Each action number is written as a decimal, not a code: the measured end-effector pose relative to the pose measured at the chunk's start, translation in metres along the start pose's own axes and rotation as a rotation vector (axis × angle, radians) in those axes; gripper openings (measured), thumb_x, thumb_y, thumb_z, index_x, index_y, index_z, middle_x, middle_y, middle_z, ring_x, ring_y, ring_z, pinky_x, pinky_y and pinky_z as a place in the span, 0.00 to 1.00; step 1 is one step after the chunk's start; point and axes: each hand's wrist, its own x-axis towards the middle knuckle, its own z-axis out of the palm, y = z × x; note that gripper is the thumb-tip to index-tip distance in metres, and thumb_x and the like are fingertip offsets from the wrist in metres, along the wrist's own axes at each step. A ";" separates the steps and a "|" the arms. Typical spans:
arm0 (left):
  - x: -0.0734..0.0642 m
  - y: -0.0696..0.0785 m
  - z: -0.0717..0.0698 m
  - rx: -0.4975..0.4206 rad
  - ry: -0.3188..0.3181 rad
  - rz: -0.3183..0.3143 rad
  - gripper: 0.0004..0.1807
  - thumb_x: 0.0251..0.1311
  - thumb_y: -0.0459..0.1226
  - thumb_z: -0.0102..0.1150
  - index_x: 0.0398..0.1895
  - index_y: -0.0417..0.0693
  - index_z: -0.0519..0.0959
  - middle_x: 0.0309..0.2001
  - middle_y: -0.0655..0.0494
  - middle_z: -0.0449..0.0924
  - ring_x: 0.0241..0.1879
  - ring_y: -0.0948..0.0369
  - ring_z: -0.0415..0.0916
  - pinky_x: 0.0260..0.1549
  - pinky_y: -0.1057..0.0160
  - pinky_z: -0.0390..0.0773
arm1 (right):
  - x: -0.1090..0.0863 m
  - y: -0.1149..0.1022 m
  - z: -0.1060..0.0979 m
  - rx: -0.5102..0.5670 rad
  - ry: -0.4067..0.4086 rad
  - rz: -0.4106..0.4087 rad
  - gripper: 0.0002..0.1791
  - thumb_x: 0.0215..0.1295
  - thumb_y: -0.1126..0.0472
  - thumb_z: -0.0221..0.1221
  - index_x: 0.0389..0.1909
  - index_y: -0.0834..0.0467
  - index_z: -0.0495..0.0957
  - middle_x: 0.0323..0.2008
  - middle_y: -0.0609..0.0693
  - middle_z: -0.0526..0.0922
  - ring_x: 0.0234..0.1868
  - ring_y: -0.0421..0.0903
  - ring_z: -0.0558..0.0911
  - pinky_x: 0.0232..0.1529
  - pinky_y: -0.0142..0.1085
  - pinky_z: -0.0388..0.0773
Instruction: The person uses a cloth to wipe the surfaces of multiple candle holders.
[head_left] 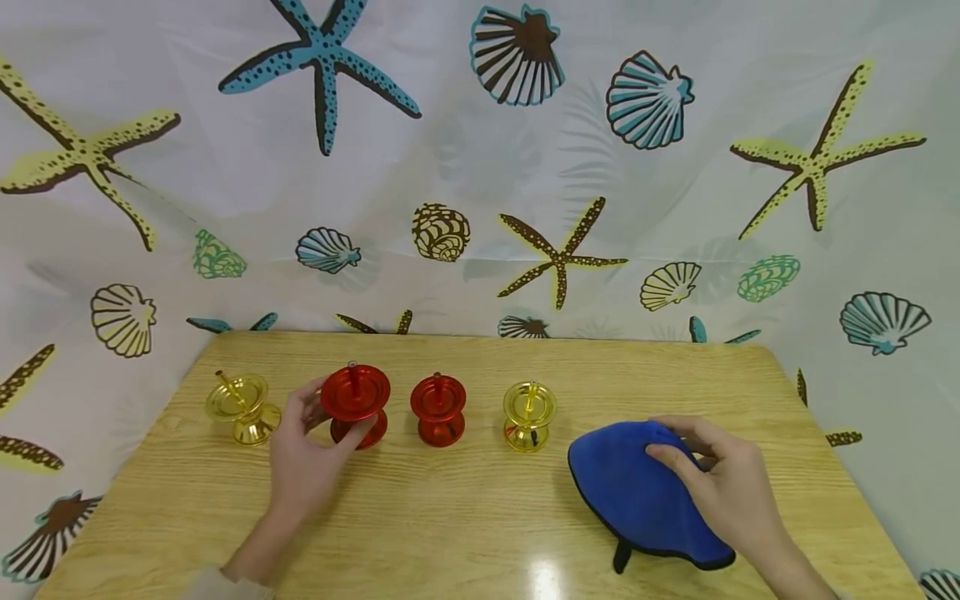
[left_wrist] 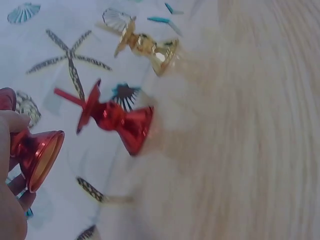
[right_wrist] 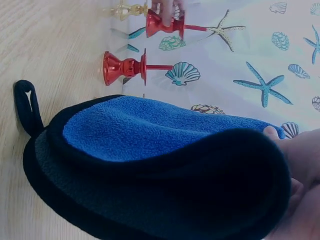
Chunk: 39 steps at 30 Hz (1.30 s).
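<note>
In the head view my left hand (head_left: 307,446) grips a red metal candle holder (head_left: 356,392) with a spike in its dish. The left wrist view shows this candle holder (left_wrist: 42,155) tilted and off the table, its hollow base visible. My right hand (head_left: 723,475) pinches the upper edge of a blue cloth (head_left: 637,483) with black trim and a hanging loop. In the right wrist view the cloth (right_wrist: 145,130) bends over, showing a dark grey underside. A second red candle holder (head_left: 439,408) stands just right of the gripped one.
A gold candle holder (head_left: 527,417) stands between the second red one and the cloth. Another gold candle holder (head_left: 243,408) is at far left, beside my left hand. They share a wooden table (head_left: 450,533), with a curtain (head_left: 465,167) printed with shells and starfish behind it.
</note>
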 end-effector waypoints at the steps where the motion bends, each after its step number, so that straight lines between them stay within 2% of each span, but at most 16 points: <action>1: -0.001 0.006 0.001 -0.012 0.001 0.038 0.39 0.50 0.29 0.81 0.67 0.39 0.75 0.56 0.42 0.86 0.45 0.85 0.74 0.50 0.84 0.72 | 0.000 -0.001 0.000 0.009 0.002 0.015 0.16 0.58 0.70 0.74 0.47 0.57 0.89 0.40 0.53 0.93 0.38 0.24 0.85 0.30 0.21 0.80; 6: -0.008 0.033 0.010 -0.040 -0.017 0.218 0.39 0.44 0.25 0.82 0.64 0.37 0.78 0.52 0.43 0.88 0.45 0.83 0.75 0.53 0.82 0.72 | 0.002 -0.003 0.000 0.040 -0.006 0.074 0.13 0.59 0.69 0.74 0.45 0.57 0.90 0.39 0.53 0.93 0.38 0.24 0.85 0.31 0.21 0.81; 11: -0.016 0.054 0.022 -0.041 -0.073 0.340 0.39 0.42 0.26 0.82 0.64 0.39 0.79 0.51 0.46 0.89 0.45 0.72 0.80 0.59 0.81 0.70 | 0.003 -0.007 0.002 0.088 -0.018 0.080 0.12 0.61 0.69 0.73 0.46 0.57 0.90 0.39 0.53 0.93 0.38 0.24 0.85 0.31 0.22 0.83; 16: -0.025 0.067 0.034 -0.045 -0.130 0.410 0.41 0.40 0.28 0.84 0.64 0.40 0.79 0.53 0.48 0.89 0.44 0.57 0.86 0.60 0.79 0.72 | 0.004 -0.012 0.005 0.144 -0.017 0.079 0.11 0.61 0.70 0.72 0.45 0.58 0.90 0.38 0.54 0.93 0.37 0.25 0.86 0.30 0.25 0.84; 18: -0.029 0.070 0.038 -0.053 -0.152 0.426 0.42 0.40 0.28 0.84 0.64 0.42 0.79 0.54 0.49 0.89 0.44 0.57 0.86 0.58 0.78 0.75 | 0.004 -0.013 0.006 0.181 -0.016 0.084 0.11 0.62 0.70 0.71 0.44 0.58 0.90 0.38 0.53 0.93 0.36 0.26 0.87 0.30 0.26 0.85; 22: -0.035 0.075 0.050 -0.076 -0.201 0.462 0.42 0.40 0.30 0.84 0.65 0.46 0.78 0.53 0.52 0.89 0.43 0.60 0.85 0.46 0.71 0.83 | 0.006 -0.018 0.010 0.245 -0.006 0.099 0.10 0.63 0.70 0.71 0.44 0.58 0.90 0.39 0.41 0.91 0.36 0.29 0.88 0.31 0.28 0.86; 25: -0.041 0.080 0.058 -0.077 -0.245 0.487 0.42 0.41 0.31 0.82 0.66 0.45 0.78 0.52 0.52 0.88 0.43 0.60 0.85 0.41 0.64 0.86 | 0.008 -0.022 0.014 0.278 0.013 0.093 0.10 0.63 0.71 0.71 0.44 0.59 0.90 0.39 0.33 0.89 0.36 0.29 0.88 0.30 0.28 0.86; 28: -0.045 0.084 0.065 -0.050 -0.287 0.521 0.41 0.41 0.31 0.81 0.65 0.44 0.79 0.51 0.53 0.88 0.45 0.60 0.86 0.45 0.60 0.88 | 0.011 -0.027 0.018 0.319 0.026 0.075 0.11 0.62 0.73 0.70 0.44 0.60 0.89 0.39 0.36 0.90 0.37 0.30 0.89 0.31 0.28 0.86; 30: -0.048 0.086 0.068 -0.024 -0.302 0.557 0.41 0.40 0.32 0.81 0.65 0.44 0.79 0.51 0.54 0.89 0.47 0.60 0.87 0.47 0.61 0.87 | 0.012 -0.030 0.020 0.338 0.024 0.062 0.11 0.62 0.73 0.70 0.44 0.59 0.89 0.39 0.39 0.91 0.37 0.30 0.89 0.31 0.28 0.86; 35: -0.049 0.089 0.075 0.033 -0.296 0.658 0.40 0.41 0.32 0.79 0.65 0.47 0.79 0.54 0.54 0.89 0.49 0.60 0.87 0.48 0.63 0.87 | 0.013 -0.035 0.026 0.374 0.002 0.040 0.12 0.62 0.74 0.70 0.45 0.60 0.89 0.39 0.51 0.92 0.38 0.30 0.89 0.32 0.28 0.87; 39: -0.047 0.091 0.079 0.069 -0.291 0.718 0.40 0.40 0.34 0.81 0.64 0.48 0.80 0.52 0.55 0.89 0.46 0.61 0.86 0.44 0.63 0.86 | 0.011 -0.036 0.029 0.399 -0.056 0.046 0.11 0.63 0.73 0.69 0.47 0.62 0.89 0.41 0.59 0.92 0.39 0.30 0.89 0.33 0.30 0.88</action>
